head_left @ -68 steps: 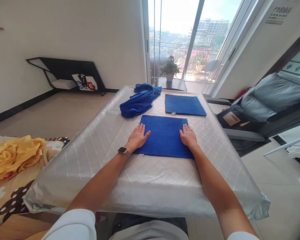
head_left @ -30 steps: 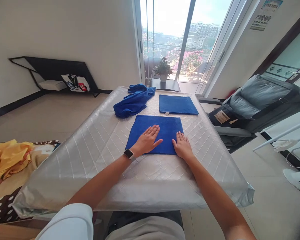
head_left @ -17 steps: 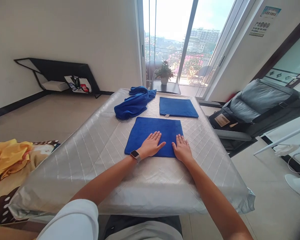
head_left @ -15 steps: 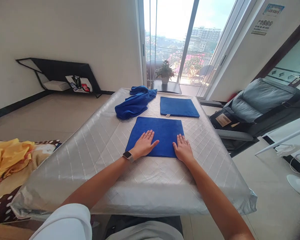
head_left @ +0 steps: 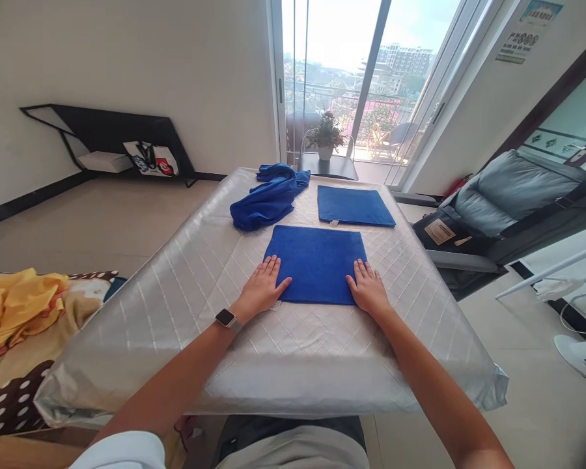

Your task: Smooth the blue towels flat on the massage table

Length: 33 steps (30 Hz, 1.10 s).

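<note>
At the lower middle of the frame, the bare near part of the silvery surface (head_left: pixel 297 374) leads up to both hands, fingers extended and palms down, pinching nothing. The left hand (head_left: pixel 261 286) rests at the left edge of the near cloth (head_left: pixel 320 264), its thumb over the blue fabric; the right hand (head_left: pixel 370 286) lies on the right edge, towards the lower corner. This cloth, at the centre of the frame, is a flat rectangle and looks folded and almost wholly smoothed. Beyond it, right of upper centre, the far cloth (head_left: pixel 355 206) lies apart in a neat rectangle, seemingly finished. Left of that, the crumpled cloth (head_left: pixel 268 197) lies in a loose heap, not yet flattened or folded.
</note>
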Available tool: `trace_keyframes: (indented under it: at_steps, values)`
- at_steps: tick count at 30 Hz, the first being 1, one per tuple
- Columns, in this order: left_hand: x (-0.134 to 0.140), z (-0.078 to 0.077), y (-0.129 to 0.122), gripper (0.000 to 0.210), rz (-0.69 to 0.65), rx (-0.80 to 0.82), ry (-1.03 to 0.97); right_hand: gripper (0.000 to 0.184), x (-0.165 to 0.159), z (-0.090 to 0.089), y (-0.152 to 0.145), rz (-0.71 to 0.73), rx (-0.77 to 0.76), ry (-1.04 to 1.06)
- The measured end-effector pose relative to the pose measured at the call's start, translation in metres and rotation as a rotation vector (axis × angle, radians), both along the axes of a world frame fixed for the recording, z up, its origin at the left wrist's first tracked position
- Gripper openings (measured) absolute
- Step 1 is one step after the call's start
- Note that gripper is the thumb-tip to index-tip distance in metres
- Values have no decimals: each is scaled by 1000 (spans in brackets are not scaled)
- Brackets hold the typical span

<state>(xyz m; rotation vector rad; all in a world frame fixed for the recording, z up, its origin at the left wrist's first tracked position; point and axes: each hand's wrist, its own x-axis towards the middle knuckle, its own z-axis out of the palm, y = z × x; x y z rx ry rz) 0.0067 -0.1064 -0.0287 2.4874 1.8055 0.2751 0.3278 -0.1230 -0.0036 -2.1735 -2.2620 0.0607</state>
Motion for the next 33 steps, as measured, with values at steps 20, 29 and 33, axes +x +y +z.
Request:
trace_keyframes:
  at_steps: [20,29,33]
  values:
    - [-4,-4,-3,86,-20,-16,9,66,-1,-5,74,-38,16,108]
    - [-21,23,-5,84,-82,-148,37,65,-2,-6,74,-31,47,136]
    - [12,43,-2,79,-237,-82,26,64,-2,-7,73,-25,56,150]
